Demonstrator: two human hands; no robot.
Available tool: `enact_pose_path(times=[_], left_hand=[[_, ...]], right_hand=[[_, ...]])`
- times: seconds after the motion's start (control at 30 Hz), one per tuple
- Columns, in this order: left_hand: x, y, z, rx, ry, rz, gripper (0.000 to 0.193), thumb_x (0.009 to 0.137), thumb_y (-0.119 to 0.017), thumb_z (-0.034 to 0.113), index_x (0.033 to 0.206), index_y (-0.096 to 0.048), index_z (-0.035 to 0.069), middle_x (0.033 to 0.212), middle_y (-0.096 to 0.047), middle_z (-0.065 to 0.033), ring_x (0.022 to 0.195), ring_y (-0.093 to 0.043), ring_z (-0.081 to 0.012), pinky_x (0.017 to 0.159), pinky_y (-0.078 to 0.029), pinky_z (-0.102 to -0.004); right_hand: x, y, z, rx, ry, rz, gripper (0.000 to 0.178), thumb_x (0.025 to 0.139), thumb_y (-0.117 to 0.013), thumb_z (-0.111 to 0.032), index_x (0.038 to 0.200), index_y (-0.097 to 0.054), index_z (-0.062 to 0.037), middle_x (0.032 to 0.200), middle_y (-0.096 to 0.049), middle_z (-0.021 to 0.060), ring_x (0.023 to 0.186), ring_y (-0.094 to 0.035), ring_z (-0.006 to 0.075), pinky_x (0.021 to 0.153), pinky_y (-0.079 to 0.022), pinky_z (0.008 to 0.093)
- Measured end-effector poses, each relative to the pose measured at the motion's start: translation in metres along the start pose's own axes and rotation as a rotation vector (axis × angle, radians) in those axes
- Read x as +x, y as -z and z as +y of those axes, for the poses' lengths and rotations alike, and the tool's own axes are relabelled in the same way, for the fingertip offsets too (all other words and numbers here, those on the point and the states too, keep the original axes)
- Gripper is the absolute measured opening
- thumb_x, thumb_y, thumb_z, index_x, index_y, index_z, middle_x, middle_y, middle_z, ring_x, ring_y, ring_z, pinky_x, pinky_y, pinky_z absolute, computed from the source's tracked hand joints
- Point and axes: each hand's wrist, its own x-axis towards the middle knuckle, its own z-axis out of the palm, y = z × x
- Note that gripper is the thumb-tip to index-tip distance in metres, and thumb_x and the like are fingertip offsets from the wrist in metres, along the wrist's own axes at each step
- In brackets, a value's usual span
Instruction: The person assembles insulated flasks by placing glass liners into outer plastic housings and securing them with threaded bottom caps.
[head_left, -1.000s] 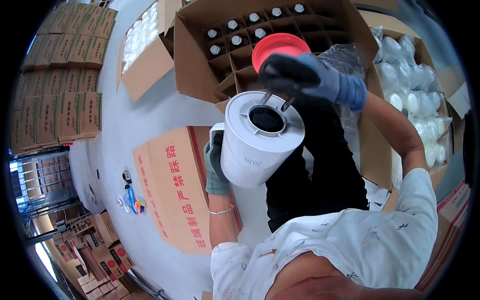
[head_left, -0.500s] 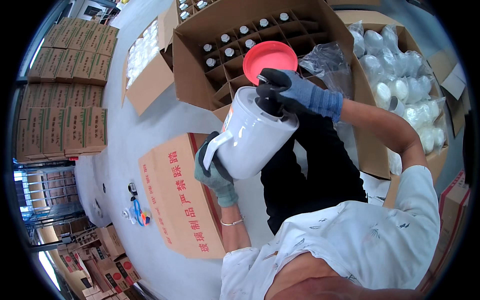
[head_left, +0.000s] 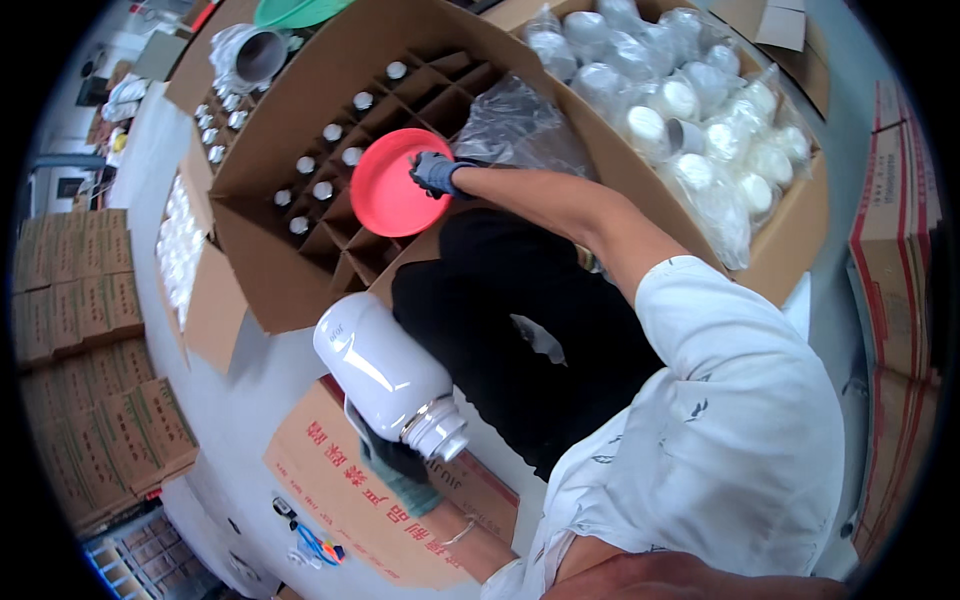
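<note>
My left hand, in a grey-green glove, is closed round the handle side of a glossy white thermos jug. The jug lies tilted, its body toward the upper left and its silver-rimmed neck toward the lower right. Part of the handle is hidden behind it. My right hand, in a blue-grey glove, reaches over a shallow red plastic dish. Its fingers are bent together inside the dish; what they pinch, if anything, is too small to make out. The dish rests on a divided carton.
Several white-capped bottles stand in the divided carton, beside crumpled clear plastic. To the right, another carton holds plastic-wrapped white pieces. A flat printed carton lies near my left arm; stacked boxes stand at left.
My right hand has left the jug's open base and moved to the red dish. The jug has been turned, so its neck now faces the lower right. The whole view has swung round.
</note>
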Motion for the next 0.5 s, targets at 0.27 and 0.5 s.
enact_pose_path(times=[0.27,0.5], left_hand=[[-0.027,0.104,-0.044,0.512,-0.043,-0.250,0.041,0.079,-0.068,0.016,0.117,-0.059,0.001,0.108,-0.066,-0.0156,0.103,-0.063,-0.0300,0.088,-0.049,-0.0399],[-0.023,0.019,-0.021,-0.120,0.040,-0.256,0.035,0.081,-0.069,0.012,0.113,-0.063,0.002,0.114,-0.064,-0.0163,0.102,-0.064,-0.0299,0.085,-0.052,-0.0404]], right_hand=[[-0.128,0.133,0.074,-0.529,0.461,0.463,0.054,0.083,-0.066,-0.025,0.129,-0.052,-0.0025,0.116,-0.062,0.0211,0.106,-0.061,0.0304,0.093,-0.048,0.0391],[-0.184,0.285,0.213,-1.005,-0.716,0.697,0.086,0.081,-0.045,-0.067,0.142,-0.040,-0.0077,0.141,-0.043,0.0219,0.137,-0.025,0.0456,0.107,-0.014,0.0666]])
